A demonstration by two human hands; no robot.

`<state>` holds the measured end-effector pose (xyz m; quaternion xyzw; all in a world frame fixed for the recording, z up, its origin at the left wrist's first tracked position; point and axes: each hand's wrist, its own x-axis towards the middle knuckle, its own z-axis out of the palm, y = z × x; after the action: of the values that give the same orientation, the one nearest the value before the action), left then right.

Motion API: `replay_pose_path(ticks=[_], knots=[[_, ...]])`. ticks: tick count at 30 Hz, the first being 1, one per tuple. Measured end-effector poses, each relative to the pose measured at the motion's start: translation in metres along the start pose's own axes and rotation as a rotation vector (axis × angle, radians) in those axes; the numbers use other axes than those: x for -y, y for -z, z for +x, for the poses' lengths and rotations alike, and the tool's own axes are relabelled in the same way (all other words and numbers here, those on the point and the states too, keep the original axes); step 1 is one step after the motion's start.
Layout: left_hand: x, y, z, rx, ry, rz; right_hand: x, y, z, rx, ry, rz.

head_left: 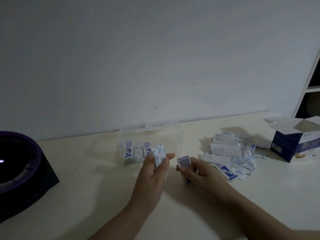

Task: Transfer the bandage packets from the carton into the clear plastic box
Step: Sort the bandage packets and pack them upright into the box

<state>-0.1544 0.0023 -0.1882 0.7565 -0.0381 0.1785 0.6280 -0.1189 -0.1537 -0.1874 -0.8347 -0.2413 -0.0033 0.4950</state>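
Near the middle of the bench (pixel 86 187), a person's two bare hands work side by side in dim light, each holding bandage packets. The left hand (pixel 154 170) pinches a small sheaf of packets (pixel 159 154) between thumb and curled fingers, with one finger stretched out to the right, just in front of the clear plastic box (pixel 169 135). The right hand (pixel 194 172), close beside it but not touching, has its fingers curled round a second small bundle (pixel 183 161), whose blue-and-white ends stick out above and below the fist.

The clear plastic box stands toward the bench's back edge, near the white wall (pixel 155 58). Several packets already in the box (pixel 135 152) stand upright in a row at its front left corner.

To the right of the hands, a loose pile of packets (pixel 228 155) lies spread on the bench top, some face up showing blue print, others showing plain white backs. Beyond the pile, at the right edge of the bench, the blue-and-white carton (pixel 290 144) stands with its top flaps open; whether anything is inside cannot be told.

At the left edge sits a dark round object with a purple rim (pixel 19 163). A white shelf unit (pixel 311 80) rises past the back right corner.
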Motion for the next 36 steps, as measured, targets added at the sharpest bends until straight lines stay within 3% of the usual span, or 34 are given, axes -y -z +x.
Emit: replay_pose_path(ticks=[5,11,22,26,31,36], knots=[[0.000,-0.007,-0.001,0.055,0.026,-0.126,-0.002,0.013,-0.005,-0.028,-0.036,-0.026],[-0.007,-0.016,-0.002,0.093,0.053,-0.167,0.008,0.017,-0.007,0.064,0.058,-0.119],[-0.013,-0.019,-0.006,0.071,0.061,-0.063,0.012,0.003,-0.011,-0.003,0.036,-0.321],[-0.031,-0.015,-0.004,0.033,0.013,-0.083,0.024,0.006,-0.009,-0.035,0.043,-0.231],[-0.063,0.011,0.033,-0.130,-0.104,-0.047,0.067,0.018,0.027,-0.181,0.149,-0.099],[-0.067,0.061,0.079,-0.137,-0.047,-0.332,0.104,0.025,0.087,-0.246,0.191,-0.122]])
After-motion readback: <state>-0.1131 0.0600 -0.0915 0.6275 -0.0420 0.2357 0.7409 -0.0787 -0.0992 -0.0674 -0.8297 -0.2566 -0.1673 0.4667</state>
